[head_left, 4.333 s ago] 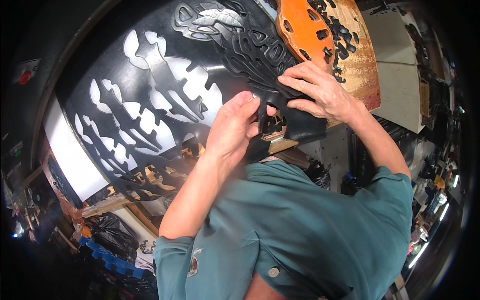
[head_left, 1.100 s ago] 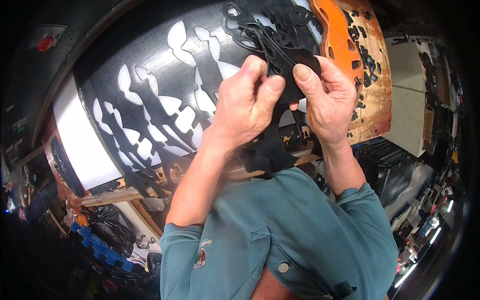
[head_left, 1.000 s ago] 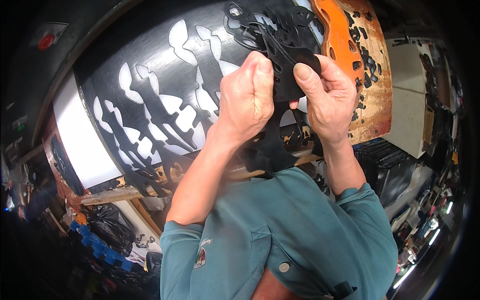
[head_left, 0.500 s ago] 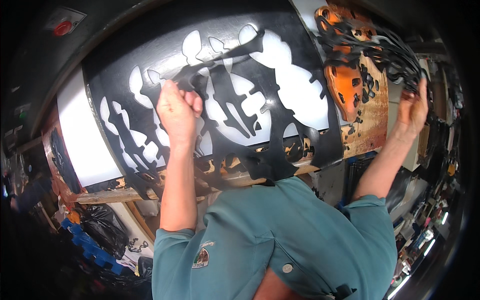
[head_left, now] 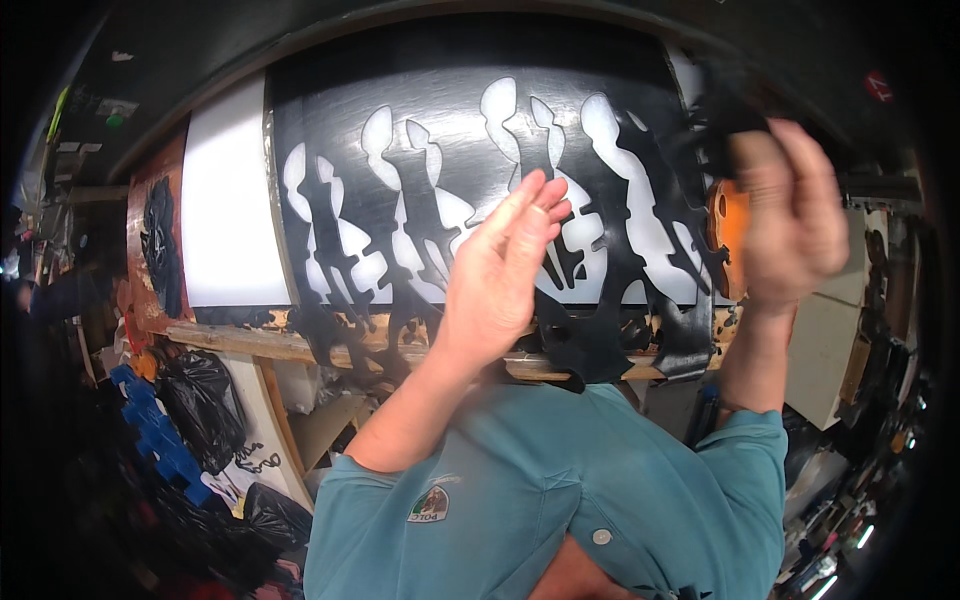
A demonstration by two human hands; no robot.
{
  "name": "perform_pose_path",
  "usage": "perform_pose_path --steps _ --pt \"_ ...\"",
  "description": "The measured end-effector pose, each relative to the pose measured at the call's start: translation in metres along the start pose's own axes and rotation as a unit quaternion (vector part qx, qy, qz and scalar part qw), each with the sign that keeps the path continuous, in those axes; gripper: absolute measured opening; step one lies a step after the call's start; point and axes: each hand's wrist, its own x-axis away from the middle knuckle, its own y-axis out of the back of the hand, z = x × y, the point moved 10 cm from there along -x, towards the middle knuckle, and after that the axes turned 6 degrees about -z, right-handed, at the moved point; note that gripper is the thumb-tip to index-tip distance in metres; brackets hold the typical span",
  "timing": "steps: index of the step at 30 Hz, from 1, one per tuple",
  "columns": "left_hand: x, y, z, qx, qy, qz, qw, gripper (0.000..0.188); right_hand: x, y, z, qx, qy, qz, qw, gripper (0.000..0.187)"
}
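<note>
My left hand (head_left: 500,275) is raised over the middle of a black cut-out sheet (head_left: 440,100), its fingers stretched out and nothing visible between them. Shaped holes in that sheet let a white surface show through, and its ragged front strips hang over a wooden edge. On the right, my right hand (head_left: 795,220) is smeared by motion beside an orange cutting die (head_left: 732,235), which it partly hides. Dark material (head_left: 725,115) lies or hangs just past its fingers; whether the hand grips it I cannot make out.
A bare white board (head_left: 230,200) shows left of the sheet, with a black bundle (head_left: 158,240) on a reddish board beyond it. Along the front runs a wooden rail (head_left: 230,340). Below left are a black plastic bag (head_left: 200,405) and a blue interlocking piece (head_left: 155,430).
My left hand has let go of the black strip it pinched and moved right, fingers now extended. From the far right, my right hand has swung inward to the orange die. The view has turned.
</note>
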Motion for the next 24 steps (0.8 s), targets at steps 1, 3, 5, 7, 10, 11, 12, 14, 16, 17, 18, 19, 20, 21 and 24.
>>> perform_pose_path --steps 1,3,5,7,10,11,12,14,16,17,18,19,20,21,24 --pt "0.000 0.003 -0.001 0.073 0.014 0.003 0.997 0.071 0.010 -0.039 0.034 -0.106 0.055 0.108 0.987 0.034" --pt "0.002 0.019 -0.004 0.218 0.022 -0.006 0.976 0.062 0.041 -0.088 0.102 -0.186 0.198 0.122 0.955 0.031" --pt "0.009 0.059 0.011 0.147 0.083 -0.080 0.983 0.047 0.075 -0.125 0.136 -0.173 0.202 0.217 0.939 0.028" --pt "0.018 0.086 0.025 0.203 0.119 -0.092 0.968 0.033 0.093 -0.136 0.153 -0.205 0.198 0.205 0.936 0.030" --pt "0.037 0.116 0.045 0.206 0.155 -0.105 0.961 0.033 0.116 -0.153 0.168 -0.248 0.159 0.287 0.912 0.033" --pt "0.040 0.125 0.040 0.235 0.129 -0.094 0.959 0.034 0.119 -0.155 0.170 -0.272 0.144 0.310 0.899 0.034" --pt "0.044 0.136 0.039 0.240 0.127 -0.102 0.957 0.035 0.113 -0.149 0.168 -0.317 0.125 0.293 0.893 0.037" --pt "0.048 0.158 0.034 0.220 0.130 -0.112 0.960 0.039 0.103 -0.144 0.155 -0.352 0.094 0.266 0.893 0.038" --pt "0.054 0.178 0.024 0.192 0.148 -0.112 0.964 0.037 0.091 -0.142 0.121 -0.303 0.039 0.211 0.928 0.024" --pt "0.058 0.189 0.019 0.161 0.151 -0.130 0.967 0.035 0.096 -0.151 0.093 -0.232 -0.058 0.239 0.941 0.020" --pt "0.059 0.193 0.010 0.152 0.135 -0.123 0.971 0.035 0.098 -0.155 0.075 -0.211 -0.081 0.215 0.950 0.017" --pt "0.061 0.197 0.005 0.141 0.142 -0.117 0.973 0.035 0.110 -0.164 0.050 -0.181 -0.166 0.230 0.942 0.017" --pt "0.063 0.200 0.000 0.134 0.146 -0.107 0.974 0.035 0.121 -0.172 0.031 -0.154 -0.209 0.227 0.939 0.019" --pt "0.063 0.200 -0.006 0.136 0.143 -0.088 0.977 0.036 0.138 -0.180 0.009 -0.123 -0.285 0.232 0.922 0.018" --pt "0.062 0.210 -0.019 0.105 0.153 -0.075 0.980 0.035 0.163 -0.181 -0.017 -0.234 -0.360 0.159 0.889 0.017"
